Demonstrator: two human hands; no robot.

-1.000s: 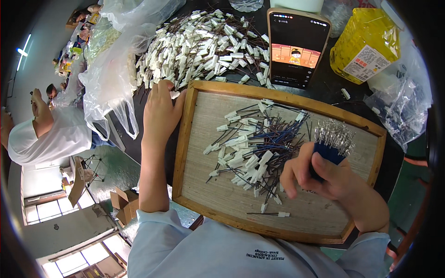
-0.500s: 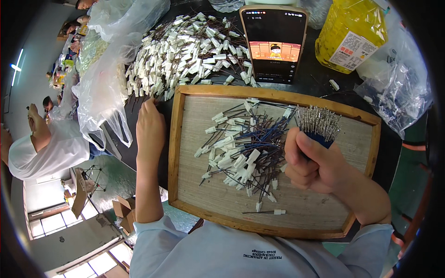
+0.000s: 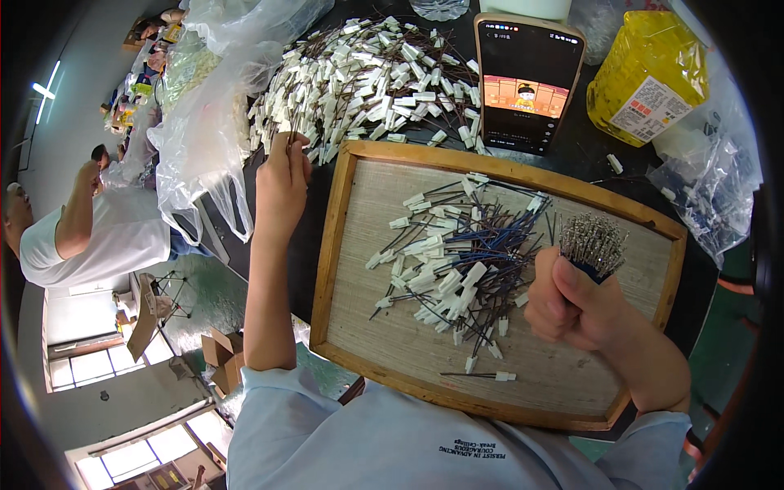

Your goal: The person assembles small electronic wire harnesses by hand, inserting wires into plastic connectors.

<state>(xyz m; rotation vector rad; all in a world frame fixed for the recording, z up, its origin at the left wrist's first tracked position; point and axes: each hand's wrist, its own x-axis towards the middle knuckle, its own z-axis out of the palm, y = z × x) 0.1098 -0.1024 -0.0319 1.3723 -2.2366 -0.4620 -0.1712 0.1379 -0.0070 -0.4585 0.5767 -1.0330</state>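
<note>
My right hand [image 3: 576,306] is closed round a bundle of blue wires [image 3: 594,249], whose silvery metal tips fan upward above the fist. My left hand [image 3: 282,184] pinches thin dark wires at the near left edge of a big pile of short wires with white connectors [image 3: 371,77]. How many it grips is hidden. Between my hands lies a wood-framed tray [image 3: 392,351]. On it a loose heap of blue and brown wires with white connectors [image 3: 453,282] spreads out beside my right fist. A single wire with a white connector [image 3: 504,376] lies nearer to me.
A phone [image 3: 527,82] playing a cartoon leans behind the tray. To its right stand a yellow bottle [image 3: 645,73] and a crumpled clear bag [image 3: 702,184]. Thin plastic bags [image 3: 200,135] hang at the table's left. Another person in a white shirt [image 3: 106,233] sits farther left.
My left hand has moved up along the pile's edge, its fingers now among the dark wires. The right hand keeps its bundle. The whole view has shifted slightly.
</note>
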